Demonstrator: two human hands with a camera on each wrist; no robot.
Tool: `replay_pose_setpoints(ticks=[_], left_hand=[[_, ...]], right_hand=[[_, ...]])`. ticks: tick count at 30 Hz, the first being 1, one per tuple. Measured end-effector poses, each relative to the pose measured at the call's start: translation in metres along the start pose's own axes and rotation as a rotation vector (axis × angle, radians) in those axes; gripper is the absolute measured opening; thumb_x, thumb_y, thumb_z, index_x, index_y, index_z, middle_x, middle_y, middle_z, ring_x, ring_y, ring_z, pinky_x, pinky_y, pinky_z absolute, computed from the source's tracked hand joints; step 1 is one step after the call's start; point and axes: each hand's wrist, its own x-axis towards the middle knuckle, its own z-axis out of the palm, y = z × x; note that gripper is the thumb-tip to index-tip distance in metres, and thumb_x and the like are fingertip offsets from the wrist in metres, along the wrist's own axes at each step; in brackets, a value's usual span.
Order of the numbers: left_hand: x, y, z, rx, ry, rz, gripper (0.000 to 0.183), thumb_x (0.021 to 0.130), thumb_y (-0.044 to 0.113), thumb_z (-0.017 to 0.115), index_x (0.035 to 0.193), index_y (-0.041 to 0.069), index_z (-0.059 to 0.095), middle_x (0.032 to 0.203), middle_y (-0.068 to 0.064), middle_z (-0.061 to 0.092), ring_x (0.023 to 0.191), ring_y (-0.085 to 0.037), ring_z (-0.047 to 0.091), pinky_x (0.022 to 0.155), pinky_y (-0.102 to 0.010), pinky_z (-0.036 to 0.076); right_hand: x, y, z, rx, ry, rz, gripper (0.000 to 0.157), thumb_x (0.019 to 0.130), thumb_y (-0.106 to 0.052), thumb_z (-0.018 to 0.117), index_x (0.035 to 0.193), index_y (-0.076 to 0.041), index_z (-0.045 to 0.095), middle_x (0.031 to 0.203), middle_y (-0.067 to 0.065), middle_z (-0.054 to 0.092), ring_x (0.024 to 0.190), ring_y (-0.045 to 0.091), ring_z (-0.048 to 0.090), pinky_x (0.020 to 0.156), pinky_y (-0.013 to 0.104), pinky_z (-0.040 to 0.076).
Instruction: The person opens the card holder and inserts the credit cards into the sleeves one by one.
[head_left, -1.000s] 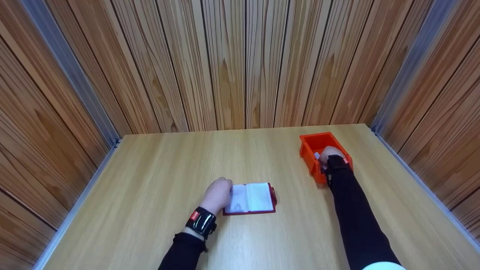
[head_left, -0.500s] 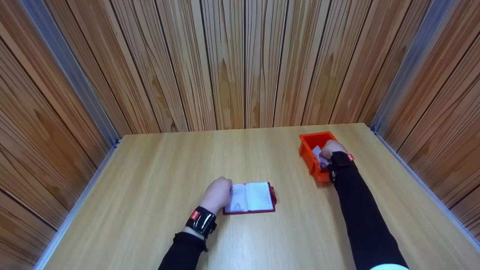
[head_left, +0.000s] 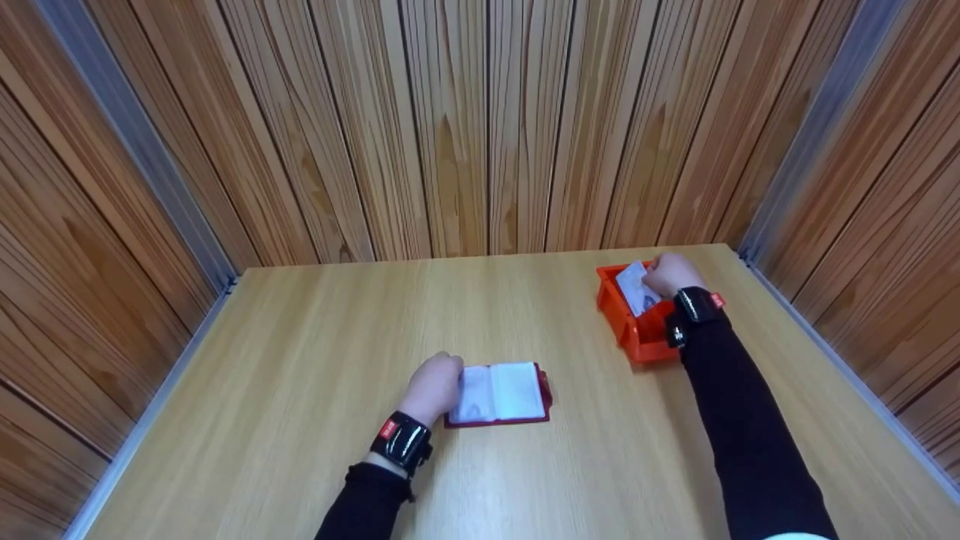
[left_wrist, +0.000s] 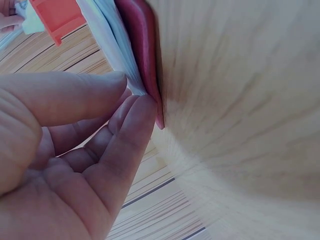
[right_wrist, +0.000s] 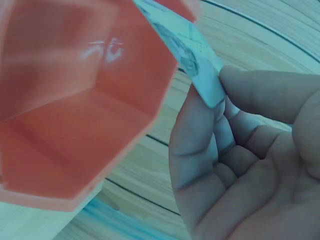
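A small red-covered card holder [head_left: 517, 394] lies open on the table, its whitish sleeve pages facing up. Faint print shows on its left page. My left hand [head_left: 435, 386] is at the holder's left edge; in the left wrist view the thumb and fingers pinch the pages [left_wrist: 112, 42] by the corner, just above the red cover [left_wrist: 145, 50]. At the right, my right hand [head_left: 675, 276] pinches a pale printed card [head_left: 637, 289] over the orange bin [head_left: 630, 330]. The right wrist view shows this card [right_wrist: 187, 50] between thumb and fingers, beside the bin's opening.
The wooden table [head_left: 337, 322] extends around the holder and bin. Wood-plank walls [head_left: 465, 127] stand behind it and on both sides, with metal strips at the corners. No other things inside the bin can be made out.
My right hand has risen out of the orange bin toward its far right edge, bringing the printed card up into sight. The left hand and the card holder stay in place.
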Motion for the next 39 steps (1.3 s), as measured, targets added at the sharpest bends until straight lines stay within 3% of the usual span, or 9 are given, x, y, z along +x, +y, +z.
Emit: replay_pose_setpoints(ticks=[4, 11, 18, 24, 29, 33, 39], left_hand=[[0.0, -0.001, 0.0, -0.002, 0.02, 0.015, 0.006, 0.08, -0.005, 0.066, 0.079, 0.0, 0.062, 0.075, -0.011, 0.056, 0.074, -0.028, 0.058, 0.069, -0.043, 0.05], [0.0, -0.001, 0.001, -0.004, 0.025, 0.011, 0.004, 0.081, -0.004, 0.064, 0.08, 0.0, 0.063, 0.075, -0.011, 0.056, 0.073, -0.028, 0.058, 0.068, -0.043, 0.05], [0.001, -0.001, 0.002, -0.019, -0.001, -0.006, 0.002, 0.084, -0.003, 0.064, 0.085, -0.001, 0.065, 0.077, -0.01, 0.056, 0.075, -0.027, 0.058, 0.07, -0.043, 0.05], [0.001, -0.002, 0.003, -0.012, 0.018, 0.008, 0.002, 0.082, -0.003, 0.064, 0.083, -0.001, 0.065, 0.076, -0.011, 0.056, 0.074, -0.028, 0.058, 0.07, -0.043, 0.05], [0.001, -0.002, 0.003, -0.019, 0.01, 0.007, 0.003, 0.083, -0.003, 0.066, 0.086, -0.002, 0.065, 0.077, -0.011, 0.057, 0.074, -0.027, 0.058, 0.07, -0.042, 0.051], [0.0, -0.003, 0.003, -0.007, 0.038, 0.033, 0.005, 0.081, -0.003, 0.066, 0.079, 0.0, 0.063, 0.074, -0.01, 0.056, 0.072, -0.028, 0.058, 0.068, -0.043, 0.05], [0.0, -0.003, 0.002, -0.02, 0.019, 0.011, 0.006, 0.082, -0.003, 0.066, 0.079, 0.001, 0.063, 0.075, -0.008, 0.055, 0.074, -0.027, 0.058, 0.069, -0.042, 0.049]], right_hand=[[-0.006, -0.015, -0.001, 0.024, 0.036, -0.007, 0.013, 0.093, -0.01, 0.054, 0.094, 0.003, 0.053, 0.087, 0.013, 0.049, 0.08, 0.028, 0.048, 0.069, 0.035, 0.04], [-0.017, -0.043, 0.008, 0.048, 0.053, -0.11, 0.023, 0.095, -0.011, 0.056, 0.107, 0.009, 0.055, 0.101, 0.02, 0.054, 0.093, 0.034, 0.05, 0.086, 0.044, 0.042], [-0.023, -0.063, 0.023, 0.126, -0.036, -0.106, 0.021, 0.097, -0.01, 0.056, 0.111, 0.007, 0.056, 0.101, 0.019, 0.058, 0.086, 0.027, 0.056, 0.075, 0.033, 0.05], [-0.029, -0.075, 0.039, 0.207, -0.087, -0.103, 0.018, 0.096, -0.006, 0.057, 0.11, 0.006, 0.055, 0.106, 0.023, 0.062, 0.088, 0.028, 0.064, 0.08, 0.039, 0.056], [-0.036, -0.084, 0.055, 0.248, -0.133, -0.108, 0.022, 0.094, -0.004, 0.06, 0.113, 0.005, 0.055, 0.104, 0.021, 0.063, 0.085, 0.027, 0.068, 0.074, 0.034, 0.057], [-0.042, -0.091, 0.068, 0.261, -0.172, -0.135, 0.024, 0.093, -0.003, 0.062, 0.115, 0.004, 0.055, 0.103, 0.02, 0.063, 0.084, 0.027, 0.068, 0.071, 0.032, 0.058], [-0.05, -0.1, 0.089, 0.237, -0.237, -0.169, 0.032, 0.092, -0.004, 0.065, 0.121, 0.002, 0.053, 0.098, 0.017, 0.063, 0.078, 0.024, 0.067, 0.069, 0.031, 0.058]])
